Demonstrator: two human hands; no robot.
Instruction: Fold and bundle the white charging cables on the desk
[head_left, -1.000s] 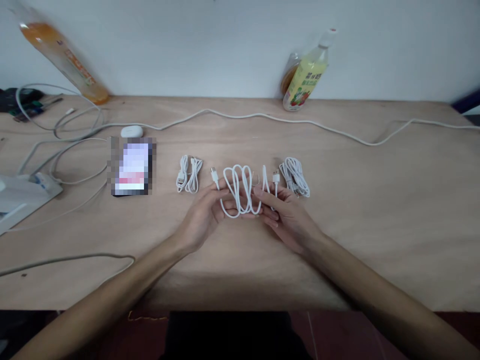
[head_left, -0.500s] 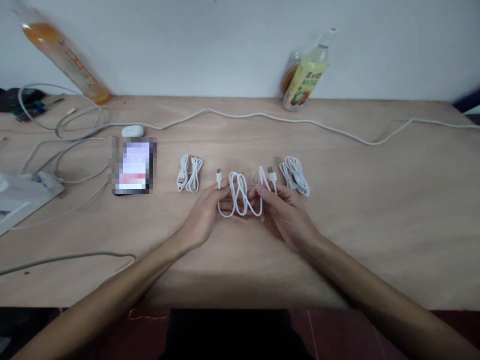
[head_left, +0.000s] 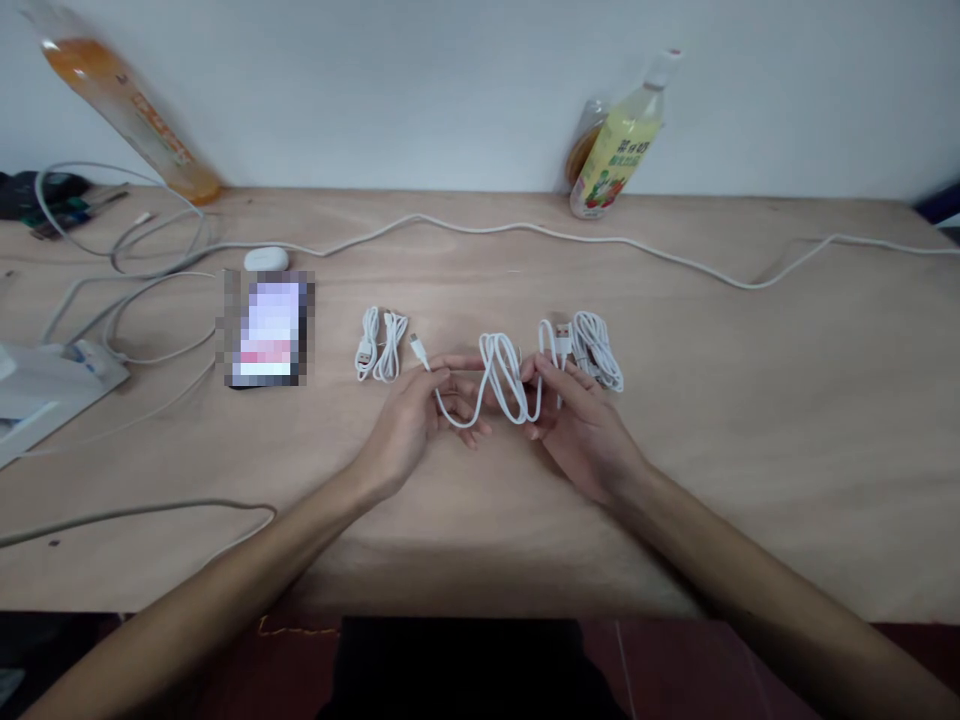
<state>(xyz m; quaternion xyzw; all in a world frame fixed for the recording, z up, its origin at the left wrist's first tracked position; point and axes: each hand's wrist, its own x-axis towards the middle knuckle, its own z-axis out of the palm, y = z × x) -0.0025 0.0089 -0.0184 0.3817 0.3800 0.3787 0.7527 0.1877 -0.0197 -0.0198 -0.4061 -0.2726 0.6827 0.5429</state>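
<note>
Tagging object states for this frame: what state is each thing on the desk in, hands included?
loose white cable: loosely looped, held by both hands
left hand: pinching the cable near its small plug
right hand: gripping the loops
left cable bundle: coiled, lying untouched
right cable bundle: coiled, lying close by the right hand
phone: face up, screen lit
yellow bottle: capped
orange bottle: partly full

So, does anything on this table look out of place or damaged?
Nothing looks spilled or broken. The orange bottle at the far left leans steeply, and the yellow bottle also tilts; the wide lens may cause this.
</note>
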